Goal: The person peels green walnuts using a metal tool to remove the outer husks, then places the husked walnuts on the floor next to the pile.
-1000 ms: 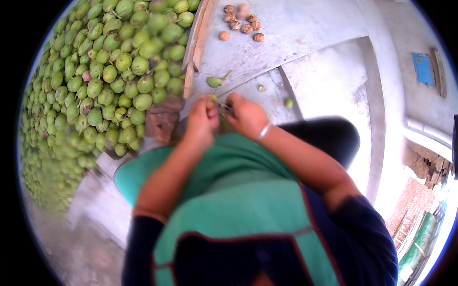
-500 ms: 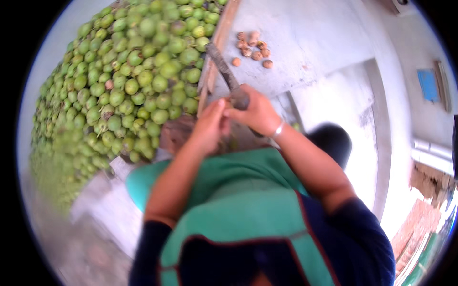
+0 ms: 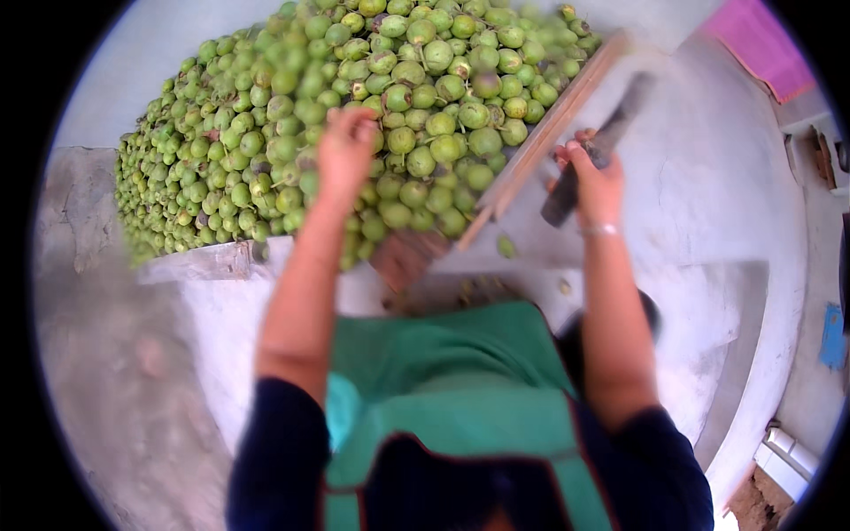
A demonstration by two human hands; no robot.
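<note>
A large heap of round green fruits (image 3: 425, 159) fills the upper left and middle. Reaching over it, my left hand (image 3: 345, 155) has its fingers loosely bent and apart, close to the fruits; no held fruit shows in it. Over the pale floor beyond the plank, my right hand (image 3: 598, 181) grips a dark long-handled cutting tool (image 3: 620, 115). The tool slants up to the right, its thick butt end below my fingers. Motion blurs its far end, so the blade's shape is unclear.
A wooden plank (image 3: 540, 137) edges the heap's right side. A brown block (image 3: 409, 258) sits at the heap's near corner, above my green apron (image 3: 460, 398). A green scrap (image 3: 506, 246) lies on the floor. Pink cloth (image 3: 766, 44) shows at the upper right.
My hands, together at the tool before, are now apart. The left has moved out over the heap; the right has carried the tool rightward. My view has turned left.
</note>
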